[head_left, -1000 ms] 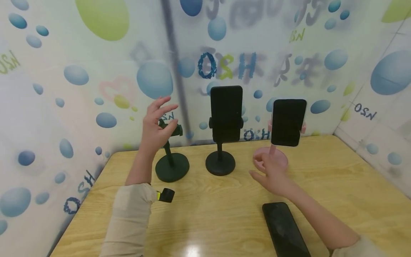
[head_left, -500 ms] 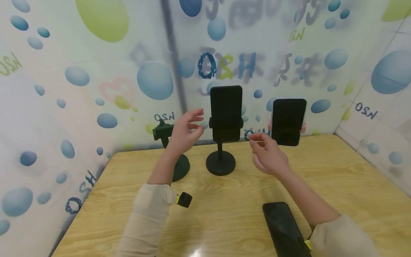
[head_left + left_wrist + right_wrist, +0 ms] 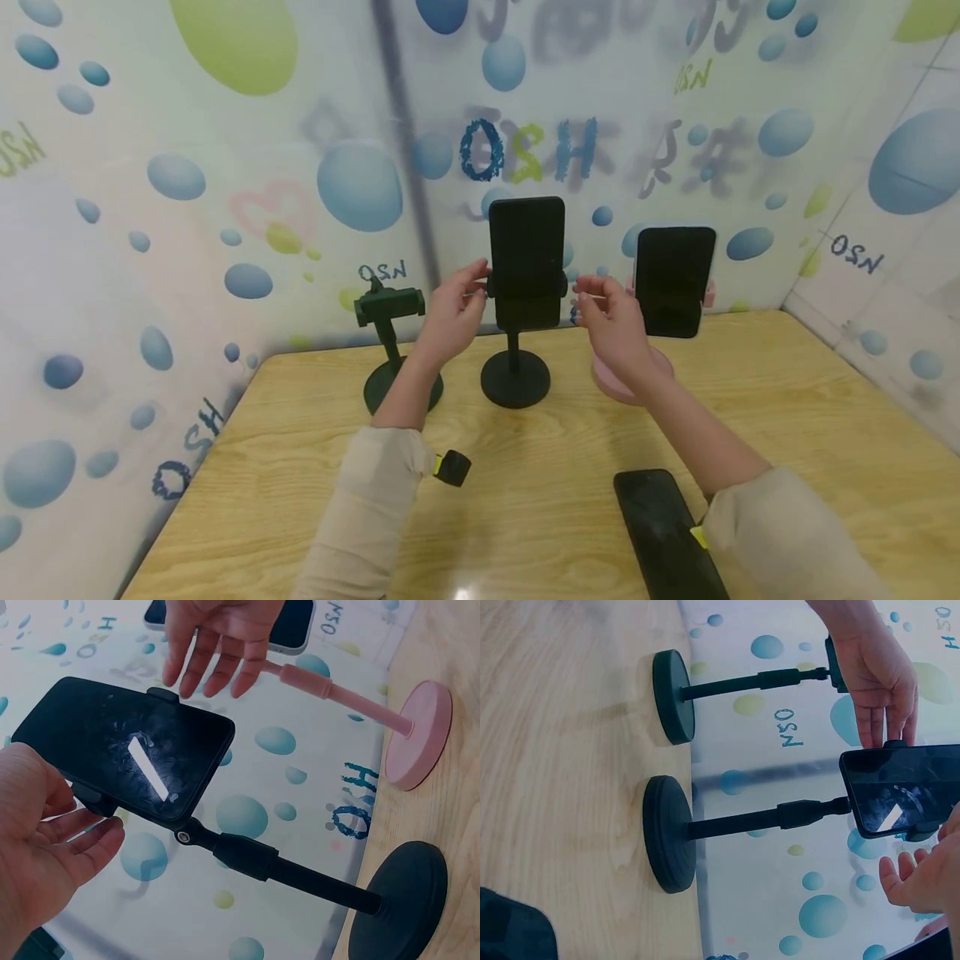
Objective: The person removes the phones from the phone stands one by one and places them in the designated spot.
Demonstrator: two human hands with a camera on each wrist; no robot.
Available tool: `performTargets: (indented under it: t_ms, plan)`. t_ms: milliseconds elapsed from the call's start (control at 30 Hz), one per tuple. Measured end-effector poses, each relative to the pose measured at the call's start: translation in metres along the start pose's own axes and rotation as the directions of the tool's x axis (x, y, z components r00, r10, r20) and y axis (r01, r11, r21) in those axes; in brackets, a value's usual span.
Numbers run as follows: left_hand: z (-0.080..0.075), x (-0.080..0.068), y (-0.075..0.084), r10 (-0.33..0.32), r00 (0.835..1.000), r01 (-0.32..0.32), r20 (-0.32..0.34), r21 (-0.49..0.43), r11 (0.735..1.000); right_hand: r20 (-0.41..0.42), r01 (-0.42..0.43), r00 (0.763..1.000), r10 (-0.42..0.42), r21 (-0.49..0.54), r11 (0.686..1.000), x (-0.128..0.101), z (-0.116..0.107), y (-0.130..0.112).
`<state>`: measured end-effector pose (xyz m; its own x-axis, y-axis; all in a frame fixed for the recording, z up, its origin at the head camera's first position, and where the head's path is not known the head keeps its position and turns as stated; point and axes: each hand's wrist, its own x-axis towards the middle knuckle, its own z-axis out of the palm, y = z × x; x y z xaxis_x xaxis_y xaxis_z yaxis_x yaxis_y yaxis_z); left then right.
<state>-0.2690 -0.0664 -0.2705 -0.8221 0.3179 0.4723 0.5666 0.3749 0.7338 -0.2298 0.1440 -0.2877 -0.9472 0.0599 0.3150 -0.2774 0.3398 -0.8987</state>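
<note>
Both hands flank the black phone (image 3: 527, 250) clamped upright in the middle black stand (image 3: 515, 379) on the table (image 3: 540, 467); left hand (image 3: 450, 312) and right hand (image 3: 611, 329) grips spread, fingers straight, just beside its clamp.

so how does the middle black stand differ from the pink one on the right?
The black stand has a black base and stem; the pink stand has a pink base. Both hands, the left hand and right hand, flank the black stand's phone; the pink stand's phone is untouched. Both hold dark-screened phones upright.
</note>
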Motion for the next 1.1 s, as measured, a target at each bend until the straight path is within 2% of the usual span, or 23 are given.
performTargets:
  t_ms: [167, 367, 667, 1100]
  plan:
    - [0.005, 0.002, -0.004, -0.015, 1.0, 0.015, -0.002, 0.013, 1.0, -0.027, 0.011, 1.0, -0.01, 0.021, 1.0, 0.007, 0.005, -0.003]
    - [0.008, 0.004, -0.008, -0.016, 0.999, 0.016, -0.028, 0.0, 1.0, -0.029, -0.039, 0.999, 0.04, 0.039, 0.998, 0.014, 0.01, -0.005]
    - [0.01, 0.006, -0.008, -0.028, 0.998, 0.027, -0.062, -0.007, 1.0, -0.008, -0.07, 0.998, 0.07, 0.01, 0.998, 0.019, 0.011, -0.009]
    - [0.01, 0.006, -0.007, -0.024, 0.998, 0.021, -0.064, -0.038, 0.999, 0.057, -0.09, 0.994, 0.091, -0.005, 0.996, 0.024, 0.01, -0.009]
